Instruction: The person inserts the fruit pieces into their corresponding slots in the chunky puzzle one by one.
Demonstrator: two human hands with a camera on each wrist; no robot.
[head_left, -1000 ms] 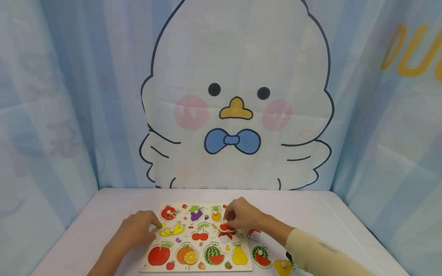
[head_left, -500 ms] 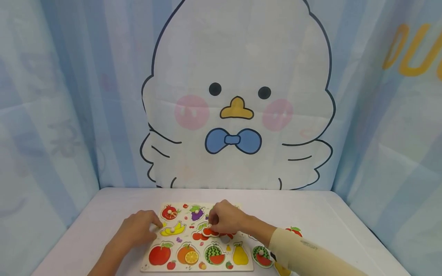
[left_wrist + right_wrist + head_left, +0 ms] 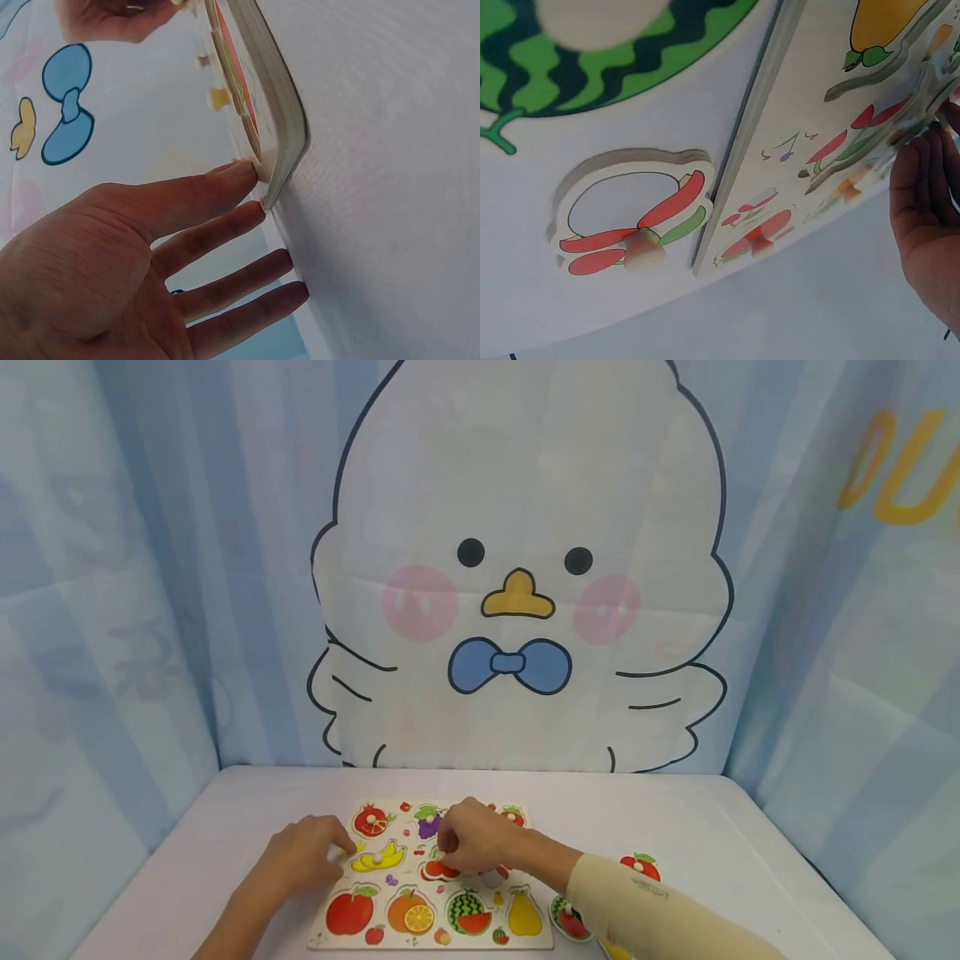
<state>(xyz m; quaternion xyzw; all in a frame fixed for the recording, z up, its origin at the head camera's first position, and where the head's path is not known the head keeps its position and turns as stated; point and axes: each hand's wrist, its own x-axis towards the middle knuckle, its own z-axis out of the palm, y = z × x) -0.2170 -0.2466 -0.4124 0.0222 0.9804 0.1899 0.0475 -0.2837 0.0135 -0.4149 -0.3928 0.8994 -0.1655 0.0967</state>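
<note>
A fruit puzzle board (image 3: 441, 906) lies flat on the white table. My right hand (image 3: 480, 835) is over its middle row, pinching a red cherry puzzle piece (image 3: 437, 870) close over the printed cherries. In the right wrist view the right hand (image 3: 930, 210) shows at the right edge, and the cherry piece is mostly hidden by it. At the board's left edge rests my left hand (image 3: 303, 856). Its thumb and index fingertips touch the board's corner in the left wrist view, the other fingers stretched towards the table.
Right of the board lie a watermelon piece (image 3: 570, 920), a yellow piece (image 3: 617, 952) partly under the sleeve, and a red fruit piece (image 3: 640, 867). A white-and-red piece with a knob (image 3: 637, 217) sits by the board's edge. Knobbed bananas (image 3: 378, 857) sit in the board.
My right hand has carried the cherry piece leftward from the board's right side to the printed cherries, and now holds it lower over them. My left hand has stayed at the board's left edge.
</note>
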